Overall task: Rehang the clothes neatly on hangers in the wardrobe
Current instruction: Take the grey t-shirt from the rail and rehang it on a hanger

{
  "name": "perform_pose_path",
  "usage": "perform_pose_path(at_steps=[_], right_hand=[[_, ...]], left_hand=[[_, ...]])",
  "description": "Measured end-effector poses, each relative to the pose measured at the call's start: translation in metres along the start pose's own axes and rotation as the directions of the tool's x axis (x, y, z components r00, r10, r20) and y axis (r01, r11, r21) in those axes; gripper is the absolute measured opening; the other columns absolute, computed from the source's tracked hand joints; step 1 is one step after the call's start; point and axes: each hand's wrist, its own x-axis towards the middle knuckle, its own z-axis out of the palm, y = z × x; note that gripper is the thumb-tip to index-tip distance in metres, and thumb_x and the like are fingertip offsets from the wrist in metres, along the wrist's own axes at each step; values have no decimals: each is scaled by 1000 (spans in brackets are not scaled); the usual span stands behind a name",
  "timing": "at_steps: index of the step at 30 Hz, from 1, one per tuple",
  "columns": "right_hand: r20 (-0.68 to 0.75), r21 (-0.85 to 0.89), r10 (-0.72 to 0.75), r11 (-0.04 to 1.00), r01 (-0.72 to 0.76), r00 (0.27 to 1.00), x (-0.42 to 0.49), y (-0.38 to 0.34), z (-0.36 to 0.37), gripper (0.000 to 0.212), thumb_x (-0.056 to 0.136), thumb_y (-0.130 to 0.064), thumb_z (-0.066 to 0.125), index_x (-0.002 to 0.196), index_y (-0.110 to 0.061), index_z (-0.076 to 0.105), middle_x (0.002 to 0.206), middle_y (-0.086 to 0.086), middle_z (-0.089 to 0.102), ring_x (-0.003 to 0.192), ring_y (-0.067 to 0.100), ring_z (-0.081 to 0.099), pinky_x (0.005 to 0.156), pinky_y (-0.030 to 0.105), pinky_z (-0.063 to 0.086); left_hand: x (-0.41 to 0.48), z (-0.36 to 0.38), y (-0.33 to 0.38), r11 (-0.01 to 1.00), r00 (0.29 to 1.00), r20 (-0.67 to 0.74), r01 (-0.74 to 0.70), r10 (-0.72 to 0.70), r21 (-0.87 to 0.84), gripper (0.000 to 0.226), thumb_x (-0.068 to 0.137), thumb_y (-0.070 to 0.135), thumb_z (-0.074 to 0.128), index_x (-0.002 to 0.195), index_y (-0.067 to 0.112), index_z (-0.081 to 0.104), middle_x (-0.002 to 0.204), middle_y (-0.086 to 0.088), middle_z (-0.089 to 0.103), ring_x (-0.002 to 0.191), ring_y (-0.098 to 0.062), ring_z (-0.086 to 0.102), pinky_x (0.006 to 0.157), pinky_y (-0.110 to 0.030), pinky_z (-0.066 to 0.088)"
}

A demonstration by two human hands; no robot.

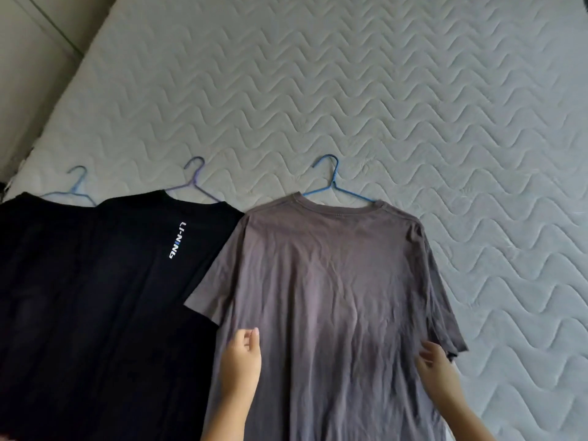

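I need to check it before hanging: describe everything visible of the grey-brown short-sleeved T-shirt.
The grey-brown short-sleeved T-shirt, soft cotton-like knit, lies flat and lightly creased on the white quilted mattress, collar away from the camera. A thin blue hanger sits in its neck, hook out. One sleeve overlaps the black T-shirt with white lettering. The left hand and right hand touch its sides; whether they pinch cloth is unclear.
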Motion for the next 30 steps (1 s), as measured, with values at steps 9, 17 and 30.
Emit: perform_pose_path(at_steps=[9,17,30], right_hand=[[135,178,228,952,-250,964,-89,106,6,39,79,7,59,116,16,50,90,23,55,69,28,57,41,21,44],[223,71,-8,997,-8,975,-141,49,-40,13,92,1,41,93,-3,53,91,20,54,68,23,47,53,22,28],[314,-79,-252,954,289,916,-293,43,63,13,94,-9,42,93,-5,55,88,17,61,74,27,57,56,25,33]], left_hand=[[-104,-64,-103,997,996,-23,81,-82,-16,26,95,28,42,74,20,56,78,2,65,87,-26,62,76,-35,44],[-173,-87,-174,992,987,-111,112,-117,-54,18,93,20,43,81,20,56,82,-2,66,85,-28,63,73,-35,44],[-260,-156,-346,971,978,-51,195,-203,-135,23,95,13,40,72,17,44,70,-1,54,78,-22,52,69,-29,38]])
